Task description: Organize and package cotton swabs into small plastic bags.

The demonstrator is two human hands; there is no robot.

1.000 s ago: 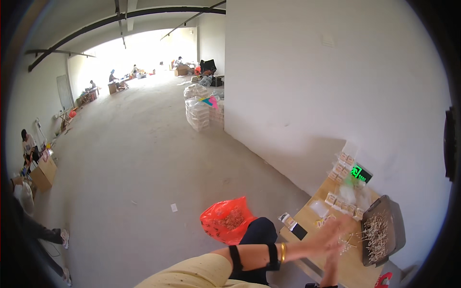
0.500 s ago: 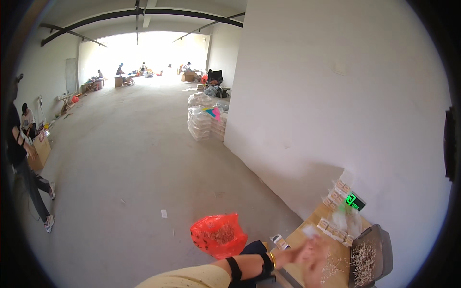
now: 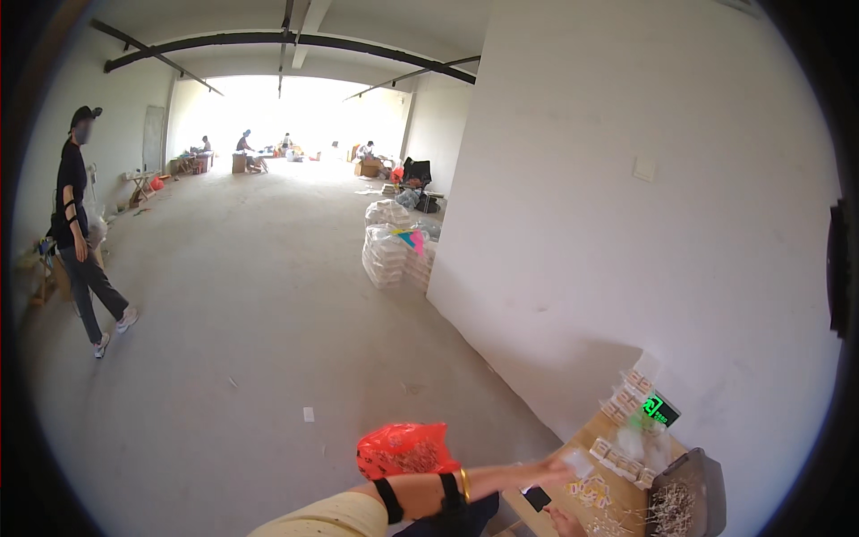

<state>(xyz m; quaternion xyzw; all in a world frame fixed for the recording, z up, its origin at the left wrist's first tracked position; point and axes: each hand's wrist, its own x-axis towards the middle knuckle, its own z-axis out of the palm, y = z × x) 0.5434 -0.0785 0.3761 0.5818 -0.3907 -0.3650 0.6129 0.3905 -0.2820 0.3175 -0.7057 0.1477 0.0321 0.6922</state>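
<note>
My left hand (image 3: 544, 469) reaches over the wooden table, a gold bracelet and dark straps on its arm. Its fingers are closed around a small see-through whitish item (image 3: 577, 463), whose kind I cannot make out. My right hand (image 3: 564, 520) shows only partly at the lower edge, beside loose thin white-tipped sticks (image 3: 617, 522); its fingers are unclear. Between the hands and the packs lie several small yellow-and-white pieces (image 3: 589, 490). A grey bin (image 3: 709, 479) full of white-tipped sticks stands at the table's right.
Small packs (image 3: 622, 464) line the table, with more stacked (image 3: 626, 398) by a green-lit display (image 3: 659, 409). A dark flat rectangle (image 3: 537, 498) lies at the near edge. A red bag (image 3: 404, 447) sits on the floor. A person (image 3: 76, 224) walks at left; others sit far back.
The view has tilted up. My left hand has moved toward the packs, apart from my right hand, and the yellow-and-white pieces now show. The person at left has stepped along.
</note>
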